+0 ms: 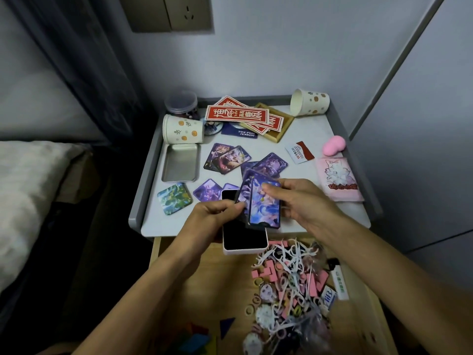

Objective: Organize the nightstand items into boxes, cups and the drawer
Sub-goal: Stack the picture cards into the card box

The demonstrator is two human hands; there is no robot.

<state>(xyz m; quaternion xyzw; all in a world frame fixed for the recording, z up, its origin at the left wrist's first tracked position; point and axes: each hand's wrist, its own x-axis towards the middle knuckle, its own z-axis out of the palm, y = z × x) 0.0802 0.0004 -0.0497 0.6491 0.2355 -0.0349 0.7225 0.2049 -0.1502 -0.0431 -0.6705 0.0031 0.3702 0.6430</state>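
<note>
White nightstand top with grey raised rim (143,190): loose purple picture cards (226,157) scattered mid-surface. Open wooden drawer (204,278) below front edge, cluttered at right. White rectangular box with black interior (243,239) overhangs front edge. Left hand (212,216), right hand (304,201): both pinch small stack of glossy purple cards (265,208) above box, fingers clamped on stack edges.
</note>
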